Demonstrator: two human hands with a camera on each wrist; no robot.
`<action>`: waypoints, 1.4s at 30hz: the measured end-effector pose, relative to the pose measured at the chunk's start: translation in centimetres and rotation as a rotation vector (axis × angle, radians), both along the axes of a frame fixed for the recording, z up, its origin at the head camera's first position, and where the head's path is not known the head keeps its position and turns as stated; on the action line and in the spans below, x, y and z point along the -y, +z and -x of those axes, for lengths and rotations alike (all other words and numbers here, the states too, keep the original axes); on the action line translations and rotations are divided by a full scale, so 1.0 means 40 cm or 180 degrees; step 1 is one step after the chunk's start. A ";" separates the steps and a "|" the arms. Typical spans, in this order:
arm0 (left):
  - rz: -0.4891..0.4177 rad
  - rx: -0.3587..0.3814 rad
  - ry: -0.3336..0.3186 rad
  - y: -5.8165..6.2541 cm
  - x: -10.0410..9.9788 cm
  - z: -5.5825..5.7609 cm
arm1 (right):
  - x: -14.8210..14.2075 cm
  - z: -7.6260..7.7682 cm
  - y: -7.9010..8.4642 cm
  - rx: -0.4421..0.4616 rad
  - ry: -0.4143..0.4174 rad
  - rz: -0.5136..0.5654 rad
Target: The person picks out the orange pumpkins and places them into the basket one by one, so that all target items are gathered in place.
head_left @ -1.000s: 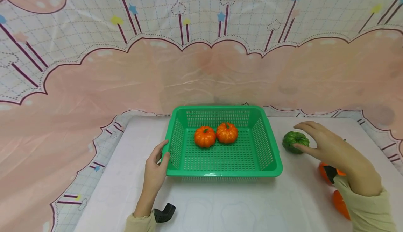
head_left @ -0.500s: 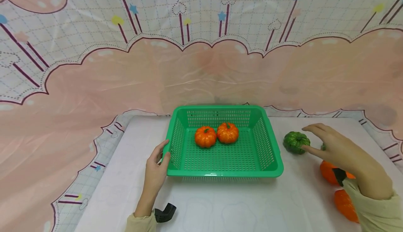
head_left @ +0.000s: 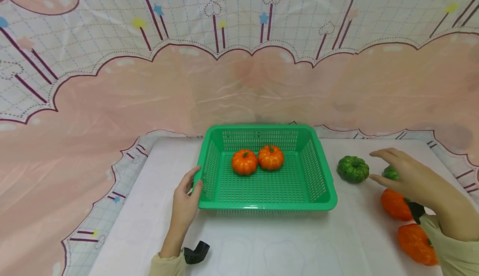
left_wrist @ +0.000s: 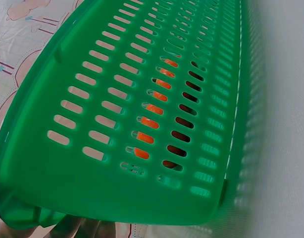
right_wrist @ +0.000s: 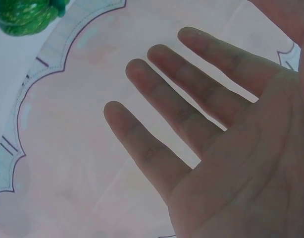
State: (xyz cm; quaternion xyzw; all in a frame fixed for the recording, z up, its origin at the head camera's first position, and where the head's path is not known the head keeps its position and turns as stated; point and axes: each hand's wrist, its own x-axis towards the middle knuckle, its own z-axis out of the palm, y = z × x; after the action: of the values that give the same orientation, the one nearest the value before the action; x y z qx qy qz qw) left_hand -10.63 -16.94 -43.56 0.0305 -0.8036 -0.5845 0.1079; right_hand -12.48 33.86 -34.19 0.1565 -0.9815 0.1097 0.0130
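Observation:
A green plastic basket [head_left: 267,205] stands mid-table with two small orange pumpkins [head_left: 244,162] inside. At its left rim, my left hand [head_left: 186,199] holds the edge between thumb and fingers. In the left wrist view, fingertips [left_wrist: 68,227] show beneath the rim of the basket [left_wrist: 117,188]. My right hand [head_left: 408,176] hovers right of a green pumpkin [head_left: 353,169], its thumb and fingers spread around nothing. In the right wrist view, that hand [right_wrist: 211,134] has its fingers extended and apart, with a green pumpkin [right_wrist: 25,15] at the upper left.
A second green pumpkin [head_left: 390,173] lies partly hidden behind the right hand. Below it are two more orange pumpkins [head_left: 396,204] near the right forearm. A patterned cloth [head_left: 239,89] hangs behind the white table [head_left: 262,247].
My right hand has moved to the right, away from the first green pumpkin, uncovering the orange pumpkins and part of the second green one. The left hand stays at the basket rim.

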 end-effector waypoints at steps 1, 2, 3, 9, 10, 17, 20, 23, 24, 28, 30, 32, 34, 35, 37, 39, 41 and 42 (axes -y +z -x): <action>0.0000 -0.0004 0.0001 0.000 0.000 0.001 | -0.003 -0.001 -0.001 0.0019 -0.0010 -0.0018; -0.0002 -0.0009 0.0006 0.000 0.000 0.001 | -0.004 -0.002 -0.001 0.0022 -0.0023 -0.0031; 0.0001 -0.0014 0.0009 0.000 0.000 0.002 | -0.006 -0.002 -0.002 0.0039 -0.0035 -0.0049; 0.0003 -0.0027 0.0011 0.001 -0.003 0.003 | -0.020 -0.004 -0.012 0.0143 -0.0116 -0.0130; 0.0000 -0.0025 0.0010 0.001 -0.004 0.003 | -0.023 -0.005 -0.013 0.0145 -0.0108 -0.0119; -0.0013 -0.0010 0.0003 -0.002 -0.004 0.003 | -0.048 -0.010 -0.028 0.0250 -0.0176 -0.0133; -0.0014 -0.0008 -0.0004 -0.001 -0.004 0.002 | -0.060 -0.010 -0.035 0.0281 -0.0165 -0.0125; -0.0019 -0.0008 -0.0004 -0.001 -0.005 0.001 | -0.070 -0.011 -0.040 0.0292 -0.0164 -0.0123; -0.0016 -0.0011 -0.0002 -0.001 -0.005 0.001 | -0.074 -0.012 -0.041 0.0291 -0.0169 -0.0126; -0.0003 -0.0048 0.0012 -0.001 -0.006 -0.001 | -0.085 -0.014 -0.044 0.0332 -0.0214 -0.0144; 0.0004 -0.0071 0.0012 0.000 -0.006 -0.002 | -0.090 -0.016 -0.044 0.0363 -0.0244 -0.0137; 0.0000 -0.0072 0.0011 0.002 -0.006 -0.002 | -0.094 -0.018 -0.046 0.0388 -0.0260 -0.0153; 0.0000 -0.0066 0.0006 0.003 -0.007 -0.002 | -0.100 -0.020 -0.049 0.0400 -0.0268 -0.0161; -0.0002 -0.0059 0.0008 0.003 -0.006 -0.001 | -0.102 -0.021 -0.050 0.0406 -0.0280 -0.0154; 0.0001 -0.0044 0.0015 0.002 -0.006 -0.001 | -0.107 -0.023 -0.052 0.0431 -0.0312 -0.0152; 0.0007 -0.0039 0.0019 0.001 -0.005 -0.001 | -0.109 -0.025 -0.052 0.0471 -0.0363 -0.0144; 0.0006 -0.0040 0.0025 0.000 -0.004 -0.001 | -0.113 -0.027 -0.052 0.0516 -0.0421 -0.0156; 0.0013 -0.0045 0.0026 0.000 -0.004 -0.001 | -0.116 -0.027 -0.052 0.0530 -0.0435 -0.0171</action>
State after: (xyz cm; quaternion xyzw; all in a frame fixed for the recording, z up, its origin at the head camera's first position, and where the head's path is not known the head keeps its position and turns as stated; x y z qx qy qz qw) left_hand -10.57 -16.79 -43.55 0.0295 -0.8039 -0.5826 0.1161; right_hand -11.39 38.49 -36.26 0.0799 -0.9901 0.0949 -0.0653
